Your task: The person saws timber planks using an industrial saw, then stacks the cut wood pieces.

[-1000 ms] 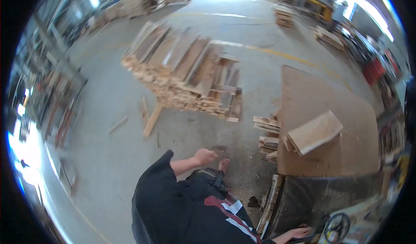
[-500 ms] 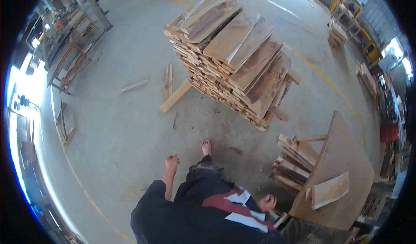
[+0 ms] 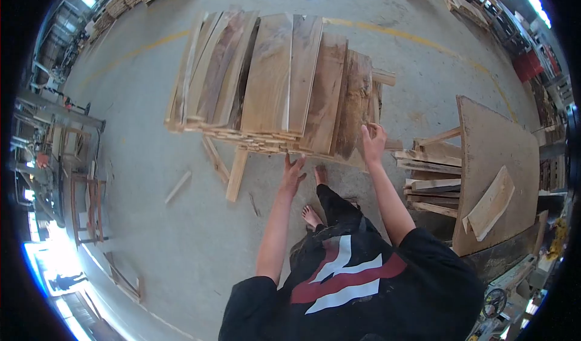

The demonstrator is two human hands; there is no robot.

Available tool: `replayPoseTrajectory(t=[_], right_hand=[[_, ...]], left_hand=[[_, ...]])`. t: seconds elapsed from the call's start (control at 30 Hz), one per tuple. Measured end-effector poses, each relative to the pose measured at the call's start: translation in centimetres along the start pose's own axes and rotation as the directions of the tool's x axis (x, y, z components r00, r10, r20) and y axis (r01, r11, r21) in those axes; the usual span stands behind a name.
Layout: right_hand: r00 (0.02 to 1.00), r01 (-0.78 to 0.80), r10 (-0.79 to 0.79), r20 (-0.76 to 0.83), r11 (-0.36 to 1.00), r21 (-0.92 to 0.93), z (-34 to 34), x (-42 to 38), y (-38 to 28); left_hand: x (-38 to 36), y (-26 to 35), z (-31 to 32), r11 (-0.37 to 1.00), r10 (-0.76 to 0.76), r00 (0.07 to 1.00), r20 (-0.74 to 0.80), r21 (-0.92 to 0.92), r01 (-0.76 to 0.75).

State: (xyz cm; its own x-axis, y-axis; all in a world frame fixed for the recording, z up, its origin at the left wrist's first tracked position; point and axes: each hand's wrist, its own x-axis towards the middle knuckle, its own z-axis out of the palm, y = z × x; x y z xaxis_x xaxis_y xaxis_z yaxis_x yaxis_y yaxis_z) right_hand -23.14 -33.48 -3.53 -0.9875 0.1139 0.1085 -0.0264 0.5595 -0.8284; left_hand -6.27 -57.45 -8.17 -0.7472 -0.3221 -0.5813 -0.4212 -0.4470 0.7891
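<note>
A tall stack of rough-sawn boards fills the space ahead of me, its near ends uneven. My left hand reaches to the near edge of the stack, fingers spread and nothing held. Out to the right, my right hand is open, thumb apart from the fingers, over the darker board at the stack's right end. In this view its fingertips overlap that board's edge.
A large upright panel stands at right, with a loose offcut against it and several wood pieces behind. A plank juts from under the stack's near side. A thin strip lies on the floor at left.
I have turned right and stepped up to the board stack, which is now closer. Both arms have swung forward from my sides, with the hands raised to the stack's near side.
</note>
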Motion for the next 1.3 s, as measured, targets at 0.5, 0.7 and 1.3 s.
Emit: replayPoseTrajectory(t=[0.5,0.7,1.3], right_hand=[[0.755,-0.648,0.583,0.301,0.734,0.204,0.9,1.1,2.6],[0.819,-0.574,0.565,0.102,0.806,0.149,-1.6,-0.6,0.5],[0.658,-0.598,0.568,-0.495,0.793,0.116,-35.9,-4.3,15.7]], left_hand=[[2.0,3.4,6.4,0.856,-0.030,0.997,-0.073,-0.517,-0.012],[3.0,2.0,4.8,0.883,-0.098,0.989,0.110,-0.448,0.137],[4.3,1.1,7.7,0.791,0.141,0.972,-0.188,-0.569,-0.224]])
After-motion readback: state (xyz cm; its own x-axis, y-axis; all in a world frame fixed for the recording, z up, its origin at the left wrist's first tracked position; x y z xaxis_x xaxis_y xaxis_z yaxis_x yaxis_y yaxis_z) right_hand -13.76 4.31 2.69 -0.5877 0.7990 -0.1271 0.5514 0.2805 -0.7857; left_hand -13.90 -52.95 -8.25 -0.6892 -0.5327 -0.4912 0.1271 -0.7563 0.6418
